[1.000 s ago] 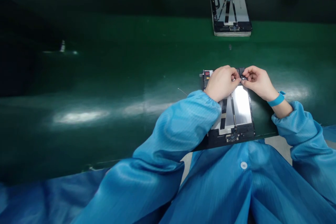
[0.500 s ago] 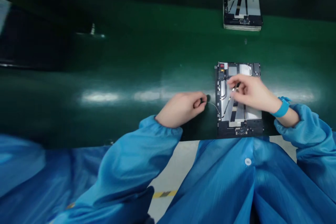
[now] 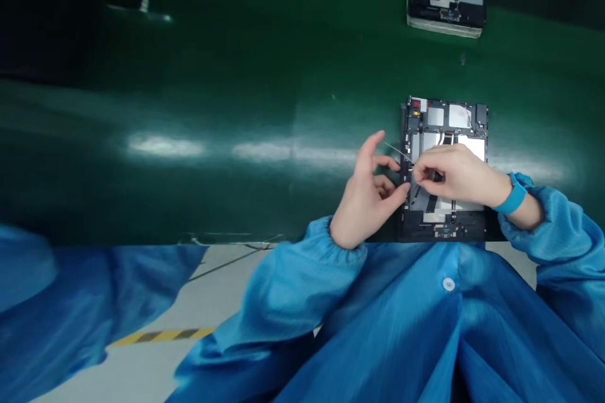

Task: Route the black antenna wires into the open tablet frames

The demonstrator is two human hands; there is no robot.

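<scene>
An opened tablet, its black frame and silvery inner panels showing, lies flat near the bench's front edge. Over its left half, my right hand is closed in a pinch on a thin pale wire, whose loose end sticks out past the tablet's left edge. My left hand is open, fingers apart, with the thumb tip at that same edge and the index finger raised near the wire's end. Part of the tablet's middle is hidden under my right hand.
A stack of similar opened tablets stands at the back right of the green bench. Blue clothing of another person shows at the lower left. A small shiny object lies at the back left.
My left hand has moved right to the tablet's edge, and its pinch has opened. My right hand has come down to the left side and closed on the wire. The view has shifted slightly.
</scene>
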